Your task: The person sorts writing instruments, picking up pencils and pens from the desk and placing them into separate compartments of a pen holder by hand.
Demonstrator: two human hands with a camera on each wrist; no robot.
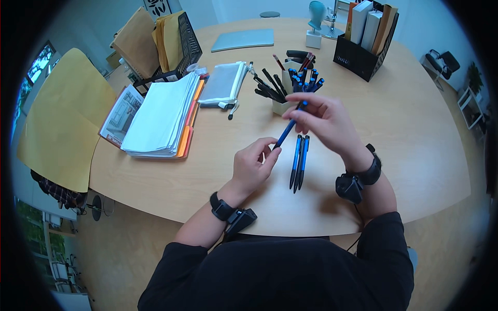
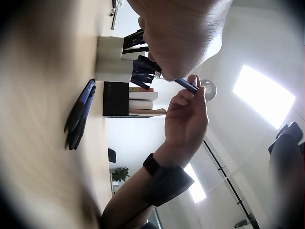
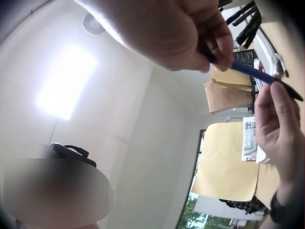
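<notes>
A blue pen (image 1: 286,133) is held at a slant above the table by both hands. The left hand (image 1: 252,164) pinches its lower, dark end between thumb and fingers; the right hand (image 1: 327,120) pinches its upper end. In the right wrist view the blue barrel (image 3: 252,71) spans between the right hand (image 3: 190,38) and the left hand (image 3: 281,119). Several blue and black pens (image 1: 299,161) lie side by side on the table below the hands. Just behind the right hand stand holders (image 1: 280,107) with black pens (image 1: 270,85) and blue pens (image 1: 306,80).
An open folder with white papers (image 1: 161,116) lies at the left, beside a zip pouch (image 1: 223,85). Farther back are a black file rack (image 1: 190,44) with envelopes, a closed laptop (image 1: 243,40), a small bust (image 1: 316,18) and a black file box (image 1: 358,58).
</notes>
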